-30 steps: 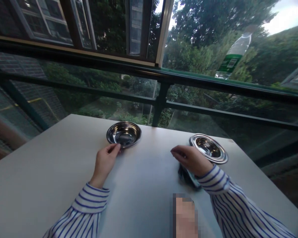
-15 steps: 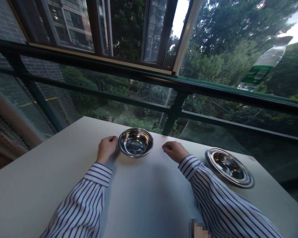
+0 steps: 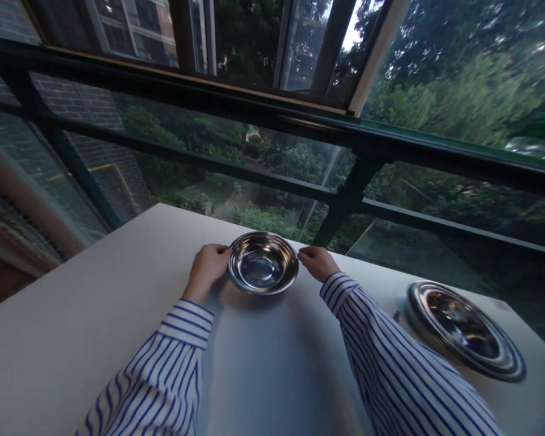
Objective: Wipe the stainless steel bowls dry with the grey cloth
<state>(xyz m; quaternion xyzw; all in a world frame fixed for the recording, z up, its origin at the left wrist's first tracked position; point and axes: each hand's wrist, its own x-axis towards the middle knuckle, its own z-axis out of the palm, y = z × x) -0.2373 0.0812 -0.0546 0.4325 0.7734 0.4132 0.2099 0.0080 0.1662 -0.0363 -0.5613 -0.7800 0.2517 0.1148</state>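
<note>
A shiny stainless steel bowl (image 3: 262, 269) is between my two hands near the far edge of the white table (image 3: 131, 272), its open side up. My left hand (image 3: 210, 266) pinches its left rim, fingers closed. On the opposite side, my right hand (image 3: 318, 262) has thumb and fingers closed at the right rim. A shadow lies below the bowl; whether it is slightly raised I cannot tell. Farther right, beyond my right forearm, is a stack of wide-rimmed steel bowls (image 3: 465, 327).
A dark green railing (image 3: 272, 121) with glass runs just past the table's far edge. Window frames stand above it, with trees and buildings outside. Part of a plastic bottle (image 3: 533, 145) with a green label shows at the right edge.
My right hand has closed the gap to the bowl and now meets its right rim. The left hand has taken hold of the left rim. The view has shifted, moving the stack rightward.
</note>
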